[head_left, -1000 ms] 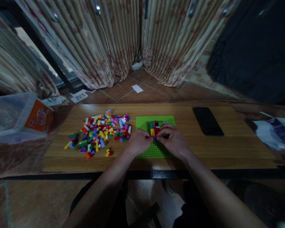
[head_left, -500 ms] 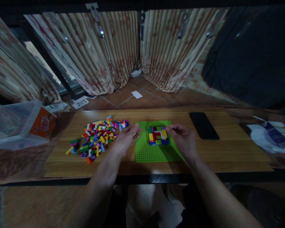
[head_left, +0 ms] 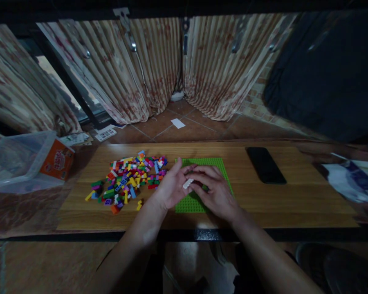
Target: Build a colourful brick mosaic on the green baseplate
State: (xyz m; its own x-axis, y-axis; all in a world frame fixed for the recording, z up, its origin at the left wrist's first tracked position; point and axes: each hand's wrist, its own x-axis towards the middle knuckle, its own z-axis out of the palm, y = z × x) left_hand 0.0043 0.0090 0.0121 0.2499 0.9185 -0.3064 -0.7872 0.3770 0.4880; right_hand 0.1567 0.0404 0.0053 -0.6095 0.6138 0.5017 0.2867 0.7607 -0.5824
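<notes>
White studded toy brick [head_left: 188, 183] at the hands, above the green baseplate [head_left: 188, 206].
Hands block the baseplate's middle; right fingertips dim, hard to make out. Left hand [head_left: 173, 185] palm up, fingers loosely open, brick by its palm. Right hand [head_left: 214, 190] arched palm down, fingers bent in, touching the brick; can't tell if they grip it. Loose brick pile [head_left: 130, 179] left on bench [head_left: 263, 208], black smartphone [head_left: 265, 165] right.
</notes>
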